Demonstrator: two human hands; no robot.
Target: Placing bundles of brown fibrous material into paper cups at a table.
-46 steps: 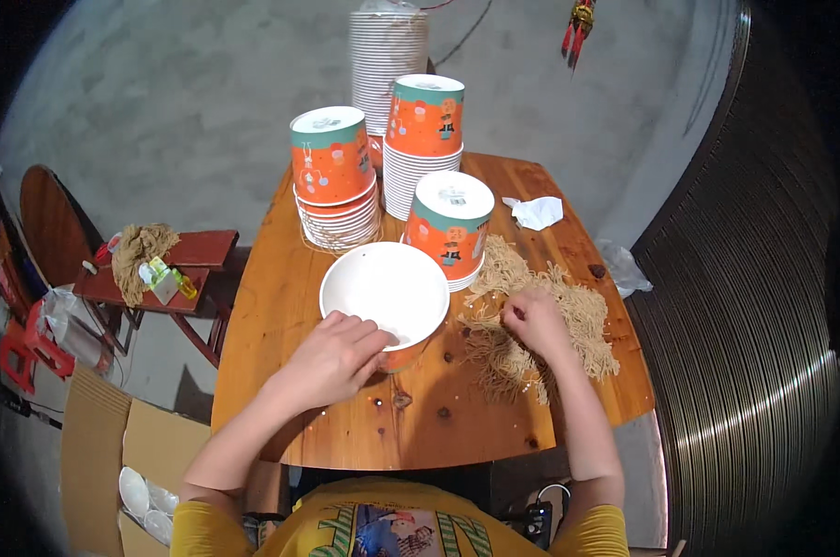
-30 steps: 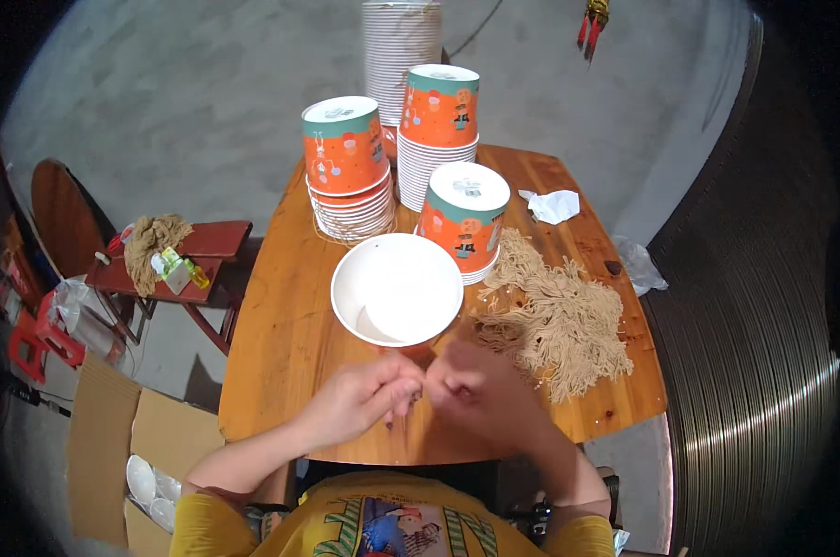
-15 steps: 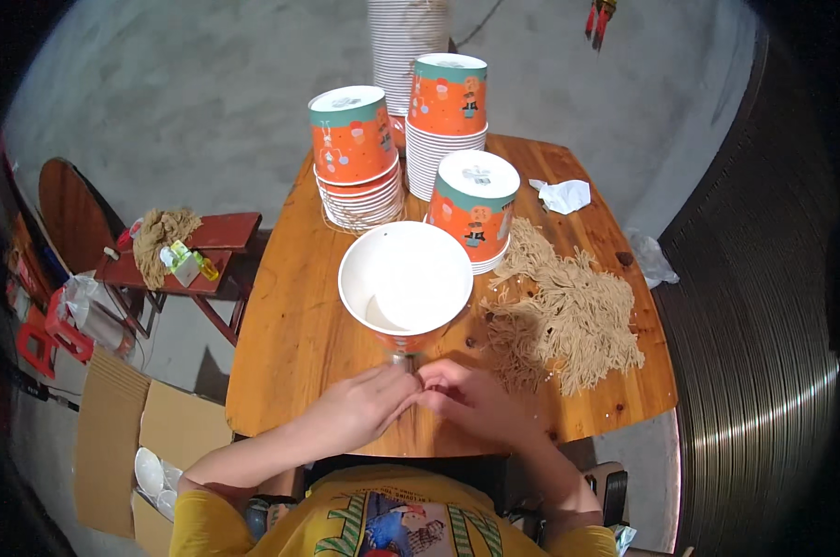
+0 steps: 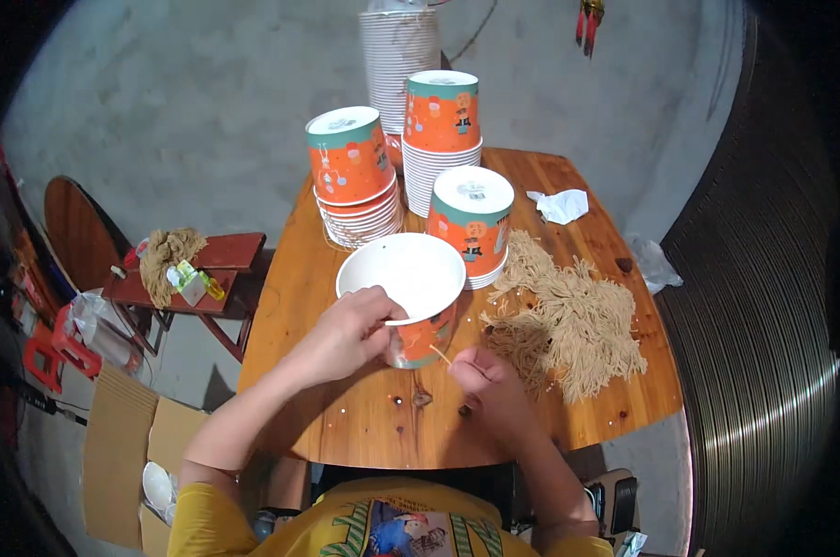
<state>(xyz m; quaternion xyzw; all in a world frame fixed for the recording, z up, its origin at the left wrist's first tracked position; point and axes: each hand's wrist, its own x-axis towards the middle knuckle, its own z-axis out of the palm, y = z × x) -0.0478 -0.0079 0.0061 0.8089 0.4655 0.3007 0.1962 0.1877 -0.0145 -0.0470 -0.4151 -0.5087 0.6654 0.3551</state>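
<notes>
A paper bucket, white inside and orange outside, stands open end up on the wooden table. My left hand grips its near rim, the thumb outside along the wall. My right hand is closed in a pinch on a thin tan cord, whose end reaches to the bucket's lower wall. Whether the cord is fastened there is too small to tell. Just right of the bucket lies a loose pile of tan cords.
Upside-down stacks of paper buckets stand behind: a left stack, a right stack and a near stack. A crumpled white tissue lies at the far right. On the floor at left are a cardboard box and a red bench.
My left hand has moved up from beside the right hand onto the bucket's rim. My right hand has moved right and lower, and the cord between its fingers now shows.
</notes>
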